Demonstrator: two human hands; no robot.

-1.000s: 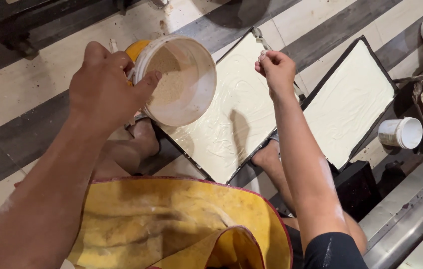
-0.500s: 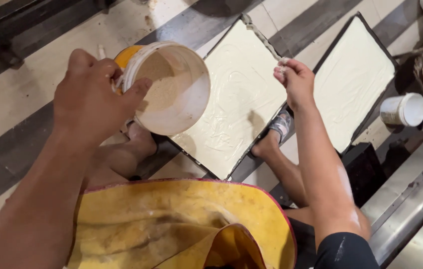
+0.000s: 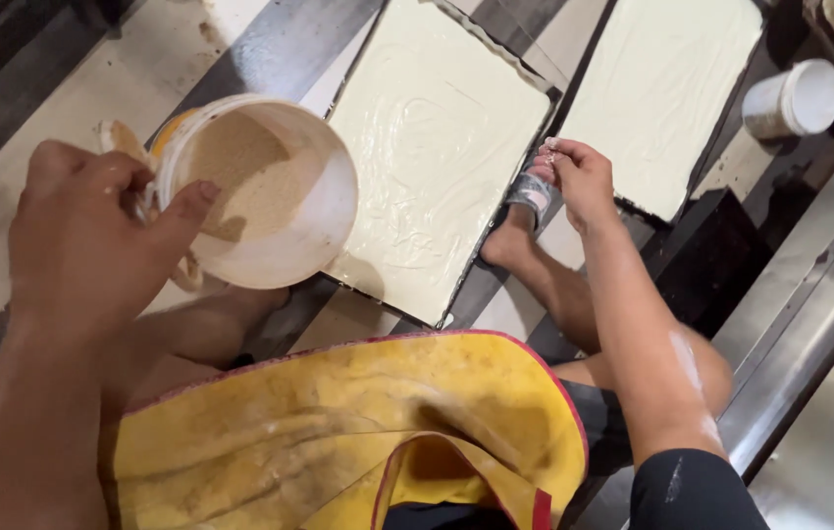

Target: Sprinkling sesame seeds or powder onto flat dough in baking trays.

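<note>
My left hand (image 3: 83, 236) grips the rim of a white plastic bucket (image 3: 265, 191), tilted toward me, with a tan smear of powder or batter inside. Just right of the bucket lies a flat rectangular tray (image 3: 437, 128) on the floor, filled with smooth cream-coloured batter. My right hand (image 3: 574, 177) hovers at that tray's right edge, fingers pinched together above my sandalled foot (image 3: 525, 211); whether it holds anything I cannot tell. A second batter-filled tray (image 3: 662, 88) lies further right.
A yellow apron (image 3: 338, 432) covers my lap. A white cup (image 3: 795, 98) stands at the upper right on the striped tiled floor (image 3: 25, 128). A steel ledge (image 3: 809, 324) runs along the right side, with a dark box (image 3: 702, 265) beside it.
My right hand has dropped from above the near tray's top edge down to its right edge by my foot. The bucket has tilted lower and shifted slightly in view.
</note>
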